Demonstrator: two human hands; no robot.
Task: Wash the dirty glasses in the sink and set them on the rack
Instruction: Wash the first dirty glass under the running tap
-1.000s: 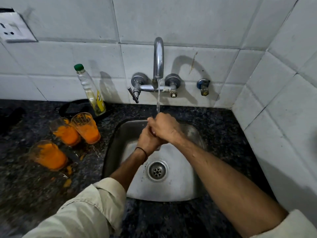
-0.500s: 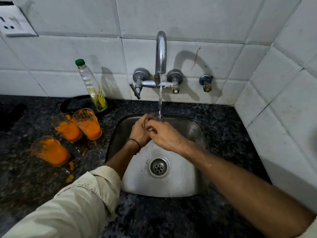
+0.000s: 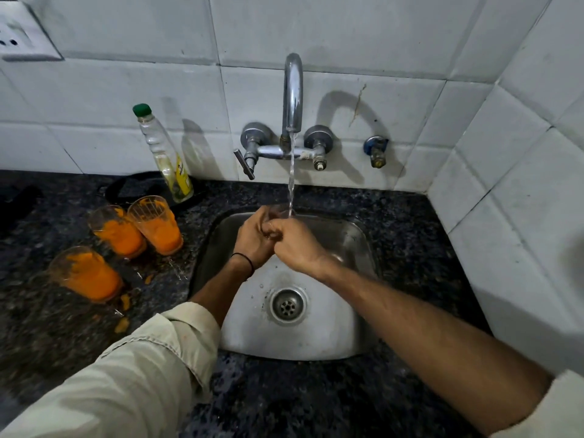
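A clear glass [image 3: 282, 214] is under the running tap [image 3: 292, 90], over the steel sink [image 3: 357, 245]. Only its rim and part of its wall show between my hands. My left hand [image 3: 251, 238] wraps it from the left. My right hand [image 3: 295, 245] presses against it from the right with curled fingers. The water stream [image 3: 291, 178] falls onto the rim. Three glasses smeared with orange stand on the counter left of the sink: one nearest the sink [image 3: 156, 224], one beside it [image 3: 116, 230], and one nearer me [image 3: 87, 273].
A clear bottle with a green cap [image 3: 164, 153] leans by the wall behind the glasses. Orange spills dot the dark granite counter [image 3: 410, 235]. The drain [image 3: 288, 305] is uncovered. A tiled wall closes in on the right [image 3: 521, 184]. No rack is in view.
My right hand has slid down off the top of my left hand to the right side, so the glass rim now shows. The view has shifted slightly.
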